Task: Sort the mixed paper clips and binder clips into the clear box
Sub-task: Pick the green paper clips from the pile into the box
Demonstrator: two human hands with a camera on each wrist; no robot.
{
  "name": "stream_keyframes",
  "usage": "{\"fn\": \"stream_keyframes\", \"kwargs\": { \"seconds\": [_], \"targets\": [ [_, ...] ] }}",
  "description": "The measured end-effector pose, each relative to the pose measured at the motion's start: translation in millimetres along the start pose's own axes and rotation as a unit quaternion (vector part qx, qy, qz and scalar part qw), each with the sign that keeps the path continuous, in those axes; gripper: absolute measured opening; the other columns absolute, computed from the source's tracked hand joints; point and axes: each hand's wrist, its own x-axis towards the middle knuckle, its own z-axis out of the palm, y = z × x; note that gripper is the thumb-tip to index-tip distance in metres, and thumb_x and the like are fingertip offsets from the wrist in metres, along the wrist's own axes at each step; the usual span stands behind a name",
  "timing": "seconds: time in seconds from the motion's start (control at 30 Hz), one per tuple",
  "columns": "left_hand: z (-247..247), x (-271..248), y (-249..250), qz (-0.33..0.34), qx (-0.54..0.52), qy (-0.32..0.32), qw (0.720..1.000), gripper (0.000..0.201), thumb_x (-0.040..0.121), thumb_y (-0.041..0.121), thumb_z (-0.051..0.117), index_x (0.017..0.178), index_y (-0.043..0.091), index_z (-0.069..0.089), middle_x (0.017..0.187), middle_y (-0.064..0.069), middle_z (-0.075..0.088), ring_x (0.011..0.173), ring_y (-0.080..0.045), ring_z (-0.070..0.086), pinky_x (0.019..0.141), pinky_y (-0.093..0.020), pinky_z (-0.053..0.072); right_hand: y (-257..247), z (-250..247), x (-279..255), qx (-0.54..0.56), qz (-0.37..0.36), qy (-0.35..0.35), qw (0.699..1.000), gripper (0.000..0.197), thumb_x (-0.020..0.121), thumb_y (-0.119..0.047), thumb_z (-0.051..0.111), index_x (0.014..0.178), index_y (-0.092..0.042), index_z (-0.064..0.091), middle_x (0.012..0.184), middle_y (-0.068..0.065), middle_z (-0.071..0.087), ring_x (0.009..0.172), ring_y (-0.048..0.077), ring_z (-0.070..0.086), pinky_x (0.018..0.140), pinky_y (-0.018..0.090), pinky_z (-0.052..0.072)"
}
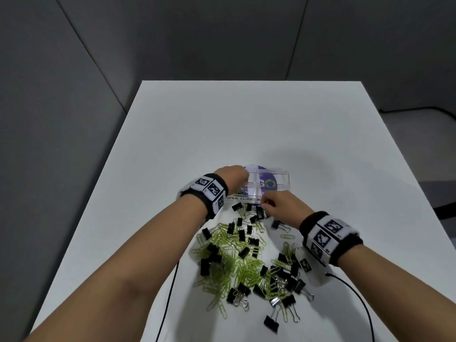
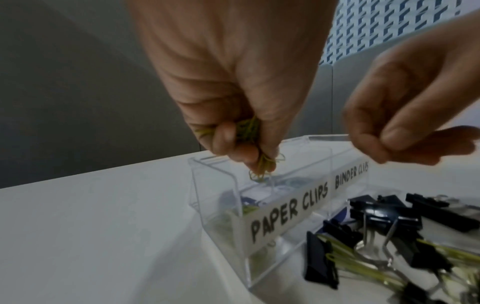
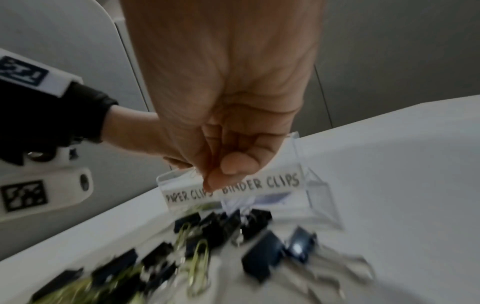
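The clear box (image 1: 281, 174) stands on the white table (image 1: 222, 124), with front labels "PAPER CLIPS" and "BINDER CLIPS" (image 2: 291, 209). My left hand (image 2: 249, 158) pinches a bunch of green paper clips (image 2: 262, 174) right over the open paper-clip compartment at the left. My right hand (image 2: 405, 142) hovers in front of the binder-clip side (image 3: 319, 197). Its fingers (image 3: 228, 164) are curled against the thumb with nothing visible between them. A mixed pile of green paper clips and black binder clips (image 1: 246, 262) lies in front of the box.
Black binder clips (image 3: 262, 265) lie close against the box front. A black cable (image 1: 355, 292) runs at the right of the pile, and another (image 1: 170, 292) under my left forearm. Grey partition walls surround the table. A purple printed disc (image 1: 269, 185) shows through the box.
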Motion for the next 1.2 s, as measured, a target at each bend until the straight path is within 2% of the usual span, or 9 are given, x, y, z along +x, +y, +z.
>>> {"fn": "stream_keyframes", "kwargs": {
  "seconds": [0.17, 0.3, 0.4, 0.53, 0.63, 0.83, 0.97, 1.07, 1.2],
  "targets": [
    [4.4, -11.6, 5.9, 0.047, 0.033, 0.071, 0.996, 0.030, 0.098, 0.024, 0.043, 0.121, 0.011, 0.057, 0.122, -0.008, 0.055, 0.111, -0.026, 0.054, 0.085, -0.035, 0.044, 12.2, 28.1, -10.2, -0.086, -0.068, 0.025, 0.994, 0.028, 0.094, -0.015, 0.047, 0.119, -0.015, 0.060, 0.119, 0.003, 0.061, 0.103, 0.019, 0.058, 0.084, 0.030, 0.050],
    [24.5, -30.4, 15.1, 0.116, 0.071, 0.125, 0.983, 0.026, 0.098, 0.019, 0.040, 0.112, 0.012, 0.060, 0.111, -0.003, 0.060, 0.101, -0.021, 0.057, 0.075, -0.029, 0.045, 17.5, 41.1, -12.6, -0.135, -0.087, 0.030, 0.987, 0.040, 0.095, -0.014, 0.043, 0.134, -0.019, 0.046, 0.142, -0.001, 0.045, 0.119, 0.025, 0.047, 0.091, 0.037, 0.048],
    [49.7, -41.6, 15.1, 0.127, 0.098, 0.085, 0.983, 0.026, 0.094, 0.010, 0.048, 0.118, 0.012, 0.058, 0.115, -0.004, 0.057, 0.105, -0.022, 0.056, 0.080, -0.032, 0.053, 19.9, 46.3, -14.5, -0.130, -0.084, 0.044, 0.987, 0.038, 0.095, -0.017, 0.047, 0.133, -0.017, 0.048, 0.139, 0.001, 0.048, 0.118, 0.026, 0.048, 0.092, 0.035, 0.044],
    [73.4, -50.8, 5.6, 0.101, 0.095, 0.077, 0.987, 0.043, 0.088, -0.002, 0.050, 0.129, 0.012, 0.049, 0.130, -0.006, 0.049, 0.114, -0.026, 0.051, 0.080, -0.036, 0.049, 21.0, 51.3, -22.0, -0.112, -0.072, 0.034, 0.990, 0.030, 0.090, -0.016, 0.053, 0.120, -0.014, 0.054, 0.126, 0.005, 0.051, 0.114, 0.025, 0.047, 0.085, 0.035, 0.046],
    [85.9, -55.3, 2.1, 0.068, 0.056, 0.087, 0.992, 0.045, 0.085, -0.007, 0.050, 0.127, 0.010, 0.049, 0.129, -0.009, 0.045, 0.105, -0.027, 0.054, 0.075, -0.035, 0.051, 22.2, 55.1, -27.0, -0.112, -0.051, 0.023, 0.992, 0.027, 0.089, -0.017, 0.055, 0.116, -0.013, 0.052, 0.122, 0.007, 0.048, 0.111, 0.025, 0.046, 0.082, 0.035, 0.048],
    [93.9, -58.6, -3.2, 0.027, -0.035, 0.083, 0.996, 0.027, 0.093, 0.010, 0.047, 0.118, 0.004, 0.057, 0.126, -0.009, 0.047, 0.099, -0.027, 0.058, 0.083, -0.033, 0.050, 18.3, 49.8, -33.4, -0.082, -0.052, -0.039, 0.995, 0.043, 0.086, -0.017, 0.057, 0.126, -0.012, 0.044, 0.126, 0.005, 0.042, 0.112, 0.022, 0.049, 0.085, 0.026, 0.041],
    [97.4, -63.4, -11.6, 0.035, -0.038, 0.096, 0.994, 0.032, 0.095, 0.022, 0.046, 0.123, 0.009, 0.052, 0.122, -0.007, 0.051, 0.103, -0.024, 0.056, 0.083, -0.033, 0.051, 18.9, 40.1, -34.5, -0.073, -0.045, 0.009, 0.996, 0.032, 0.088, -0.024, 0.055, 0.118, -0.012, 0.051, 0.119, 0.003, 0.045, 0.098, 0.015, 0.049, 0.079, 0.022, 0.044],
    [98.9, -64.2, -21.9, -0.010, -0.034, 0.135, 0.990, 0.035, 0.094, 0.027, 0.046, 0.126, 0.012, 0.051, 0.119, -0.005, 0.052, 0.104, -0.023, 0.055, 0.081, -0.036, 0.052, 28.7, 32.8, -29.8, -0.113, 0.016, 0.068, 0.991, 0.033, 0.090, -0.024, 0.052, 0.119, -0.010, 0.051, 0.120, 0.006, 0.049, 0.103, 0.020, 0.051, 0.081, 0.028, 0.047],
    [99.6, -62.3, -24.3, -0.032, 0.023, 0.147, 0.988, 0.032, 0.099, 0.024, 0.037, 0.122, 0.012, 0.056, 0.116, -0.006, 0.057, 0.102, -0.025, 0.054, 0.079, -0.036, 0.050, 39.8, 30.6, -25.8, -0.178, 0.079, 0.046, 0.980, 0.032, 0.091, -0.024, 0.049, 0.118, -0.009, 0.051, 0.120, 0.009, 0.051, 0.108, 0.026, 0.049, 0.083, 0.033, 0.044]
  ]
}}
